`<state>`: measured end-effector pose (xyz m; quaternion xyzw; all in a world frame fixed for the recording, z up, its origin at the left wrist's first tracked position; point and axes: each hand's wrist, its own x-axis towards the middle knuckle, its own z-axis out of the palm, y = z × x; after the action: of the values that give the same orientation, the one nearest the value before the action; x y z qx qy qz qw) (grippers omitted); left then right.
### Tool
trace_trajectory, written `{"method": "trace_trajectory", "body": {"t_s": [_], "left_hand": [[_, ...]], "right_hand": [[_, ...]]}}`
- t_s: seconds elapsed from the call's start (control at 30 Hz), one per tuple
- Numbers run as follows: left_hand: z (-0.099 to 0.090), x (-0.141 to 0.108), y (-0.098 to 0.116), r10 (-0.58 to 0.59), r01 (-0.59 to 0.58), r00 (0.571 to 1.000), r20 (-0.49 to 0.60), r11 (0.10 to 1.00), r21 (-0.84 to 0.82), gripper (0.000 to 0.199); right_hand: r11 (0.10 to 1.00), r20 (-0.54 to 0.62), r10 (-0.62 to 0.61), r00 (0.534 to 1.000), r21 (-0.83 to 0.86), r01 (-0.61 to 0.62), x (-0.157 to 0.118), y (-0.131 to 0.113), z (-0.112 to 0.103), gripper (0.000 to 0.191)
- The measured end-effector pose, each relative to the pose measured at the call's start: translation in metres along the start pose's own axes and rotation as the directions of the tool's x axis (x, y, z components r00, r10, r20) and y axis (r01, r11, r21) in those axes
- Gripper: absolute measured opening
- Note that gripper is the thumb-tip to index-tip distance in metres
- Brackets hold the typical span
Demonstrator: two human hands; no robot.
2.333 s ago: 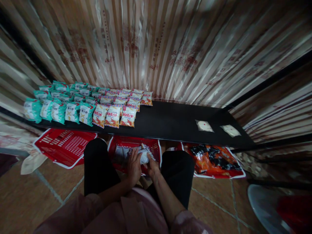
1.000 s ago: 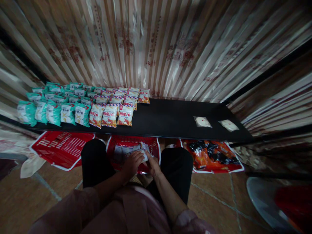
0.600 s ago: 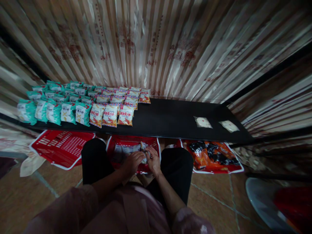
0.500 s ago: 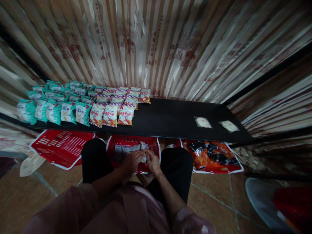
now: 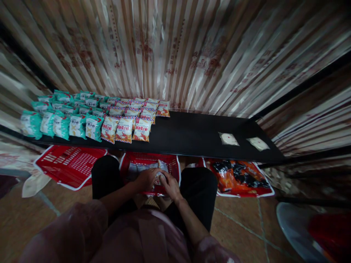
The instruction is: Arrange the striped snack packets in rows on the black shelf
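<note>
Both hands meet over the middle red basket [image 5: 173, 160], between my knees. My left hand [image 5: 147, 179] is closed around the left side of a small snack bag [image 5: 158, 176]. From the other side, my right hand [image 5: 170, 185] grips the same bag, thumb on top. Fingers cover most of the bag, so its print is hard to read. More snack bags [image 5: 142, 167] lie in the basket behind the hands. On the black shelf [image 5: 186, 133] ahead stand rows of white-and-orange snack bags [image 5: 141, 129], and left of them rows of teal snack bags [image 5: 77, 126].
Two flat pale packets [image 5: 229, 139] lie on the shelf's right part. Below it, a red basket [image 5: 71, 164] stands at the left and another holds orange-and-black packages [image 5: 241, 175] at the right. A striped curtain [image 5: 175, 54] hangs behind. A pale tub [image 5: 290, 223] is lower right.
My hands have shifted slightly and closed more around the bag, with the right thumb now across it. The bags on the shelf stay where they were.
</note>
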<state>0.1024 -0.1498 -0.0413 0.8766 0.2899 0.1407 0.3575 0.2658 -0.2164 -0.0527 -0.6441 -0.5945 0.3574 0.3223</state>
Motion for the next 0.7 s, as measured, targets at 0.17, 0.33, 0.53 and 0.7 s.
{"method": "trace_trajectory", "body": {"t_s": [0.17, 0.33, 0.53, 0.7], "left_hand": [[-0.006, 0.004, -0.004, 0.038, -0.038, 0.999, 0.02, 0.999, -0.001, 0.031], [-0.007, 0.008, -0.006, 0.029, -0.029, 0.997, -0.066, 1.0, 0.0, 0.029], [-0.014, 0.013, -0.002, -0.097, 0.101, 0.991, -0.095, 0.994, 0.04, 0.037], [-0.027, 0.017, 0.005, -0.236, 0.236, 0.968, -0.08, 0.972, -0.017, 0.04]], "right_hand": [[0.994, 0.022, -0.002, 1.0, -0.111, 0.004, -0.001, 0.003, 0.006, 0.049], [0.997, -0.01, 0.064, 0.998, -0.042, -0.064, -0.002, 0.001, 0.007, 0.044], [0.962, -0.052, 0.158, 0.986, 0.235, -0.142, -0.002, 0.006, 0.008, 0.043], [0.923, -0.074, 0.208, 0.975, 0.346, -0.171, -0.002, 0.01, 0.012, 0.045]]}}
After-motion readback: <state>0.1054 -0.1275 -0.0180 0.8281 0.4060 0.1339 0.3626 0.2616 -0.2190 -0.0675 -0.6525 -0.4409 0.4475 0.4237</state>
